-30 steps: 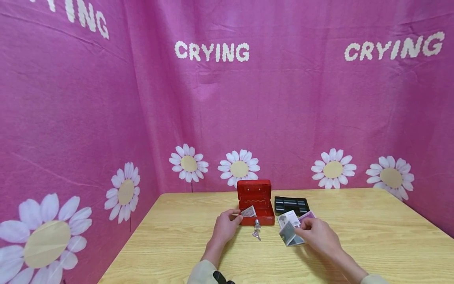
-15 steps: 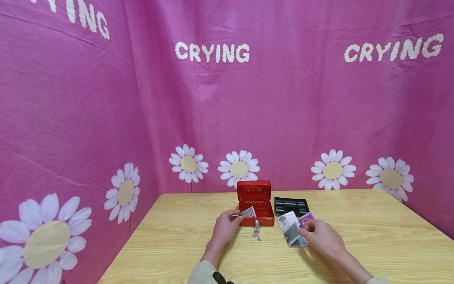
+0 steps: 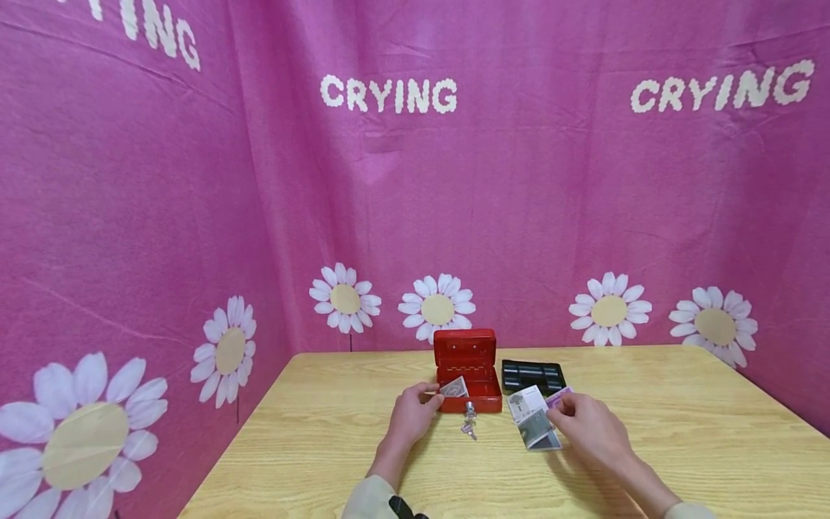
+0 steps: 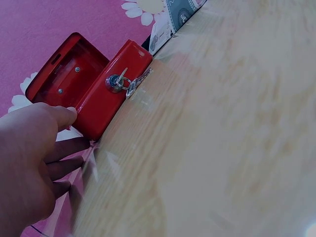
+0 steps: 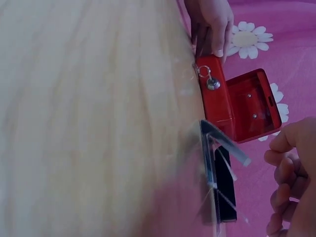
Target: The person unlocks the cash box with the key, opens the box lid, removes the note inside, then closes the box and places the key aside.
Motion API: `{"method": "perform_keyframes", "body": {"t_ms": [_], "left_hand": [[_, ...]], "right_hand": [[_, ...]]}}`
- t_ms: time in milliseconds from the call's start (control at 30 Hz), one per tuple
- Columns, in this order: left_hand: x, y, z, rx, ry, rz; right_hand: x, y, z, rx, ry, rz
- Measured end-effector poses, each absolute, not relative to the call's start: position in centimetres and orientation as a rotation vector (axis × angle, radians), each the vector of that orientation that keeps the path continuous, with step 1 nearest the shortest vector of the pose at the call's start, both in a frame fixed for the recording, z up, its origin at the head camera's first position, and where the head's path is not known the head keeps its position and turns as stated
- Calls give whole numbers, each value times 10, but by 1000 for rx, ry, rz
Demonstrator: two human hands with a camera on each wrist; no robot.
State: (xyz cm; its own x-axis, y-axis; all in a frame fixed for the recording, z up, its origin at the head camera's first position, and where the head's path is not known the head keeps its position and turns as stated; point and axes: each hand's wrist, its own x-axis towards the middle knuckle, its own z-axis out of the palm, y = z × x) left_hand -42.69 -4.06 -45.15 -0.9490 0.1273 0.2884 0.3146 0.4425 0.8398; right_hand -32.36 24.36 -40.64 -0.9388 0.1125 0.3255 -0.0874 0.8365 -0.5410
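A red cash box point(image 3: 470, 405) stands with its lid up, a playing card point(image 3: 454, 388) inside and keys point(image 3: 468, 428) hanging at its front lock. My left hand point(image 3: 412, 414) holds the box's left end, thumb at the front corner. My right hand point(image 3: 593, 432) is over the banknotes, its fingers curled. In the right wrist view, nothing shows between the right hand's point(image 5: 296, 177) thumb and index finger. Left of these fingers lie a pale banknote point(image 3: 527, 402), a folded greenish note point(image 3: 538, 431) and a purple note point(image 3: 560, 394), partly hidden by the hand.
A black coin tray point(image 3: 533, 375) lies right of the box, behind the notes. All of this is on a wood-grain table point(image 3: 324, 432). Pink cloth point(image 3: 519, 202) with daisies and lettering hangs behind and to the left.
My right hand has shifted slightly right. The folded greenish note has moved a little right and its raised flap lies differently. The left hand and box stay put.
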Motion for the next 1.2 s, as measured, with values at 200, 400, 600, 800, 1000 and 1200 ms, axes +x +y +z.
{"method": "perform_keyframes", "body": {"t_ms": [200, 400, 600, 800, 1000, 1200], "left_hand": [[-426, -41, -450, -373, -2515, -1531], [-424, -40, -448, -366, -2514, -1520], [-424, -40, -448, -354, -2515, -1497], [-422, -40, -447, -332, -2516, -1512], [-422, -40, -448, -348, -2509, -1529], [-421, -39, -447, -353, -2502, -1527]], "right_hand": [[-328, 235, -399, 0, -2659, 833], [-333, 227, -396, 20, -2646, 847], [-339, 218, -394, 54, -2622, 859], [-344, 208, -393, 72, -2633, 861], [-351, 202, -393, 88, -2620, 799], [-358, 196, -391, 124, -2621, 802]]}}
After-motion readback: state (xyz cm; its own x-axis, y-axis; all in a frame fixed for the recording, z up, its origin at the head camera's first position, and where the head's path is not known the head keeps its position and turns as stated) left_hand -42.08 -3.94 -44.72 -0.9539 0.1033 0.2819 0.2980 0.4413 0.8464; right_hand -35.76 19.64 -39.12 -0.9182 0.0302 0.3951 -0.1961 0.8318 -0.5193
